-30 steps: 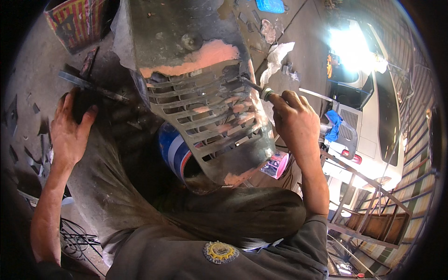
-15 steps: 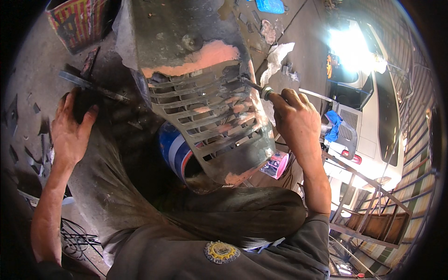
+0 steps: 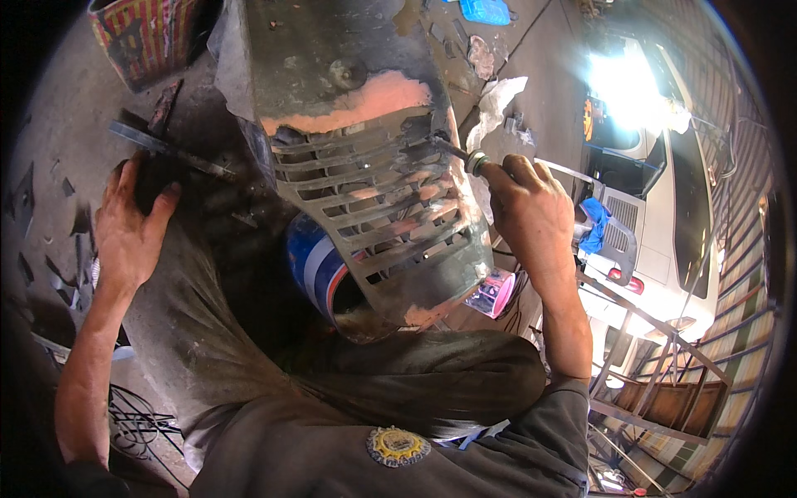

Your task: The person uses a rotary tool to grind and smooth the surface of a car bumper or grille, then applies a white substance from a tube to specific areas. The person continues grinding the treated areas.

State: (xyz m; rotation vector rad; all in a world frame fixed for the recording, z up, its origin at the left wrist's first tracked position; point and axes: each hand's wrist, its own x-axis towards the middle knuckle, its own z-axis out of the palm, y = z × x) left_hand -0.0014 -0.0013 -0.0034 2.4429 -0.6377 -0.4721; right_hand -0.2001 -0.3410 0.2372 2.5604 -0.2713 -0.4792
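Observation:
A large dark plastic vehicle panel [image 3: 320, 50] with a slatted grille and salmon-coloured patches lies in front of me. My right hand [image 3: 531, 199] is closed round the handle of a soldering iron [image 3: 462, 154]. Its dark shaft points left, the tip at the upper right end of the slats, seemingly touching them. My left hand [image 3: 133, 224] rests over my left knee, thumb and fingers apart, holding nothing. A blue, white and red round container [image 3: 309, 264] stands under the panel's near end, partly hidden by it.
A flat grey bar [image 3: 170, 149] lies beyond my left hand, near a red-and-yellow striped container [image 3: 149, 41]. Dark scraps [image 3: 62, 282] litter the left floor. To the right are a pink tub [image 3: 496, 292], crumpled white sheeting [image 3: 495, 104] and a white vehicle [image 3: 677, 274].
The whole view has shifted slightly, so everything appears a little further right. My right hand keeps the soldering iron at the same spot on the slats; my left hand stays on the knee.

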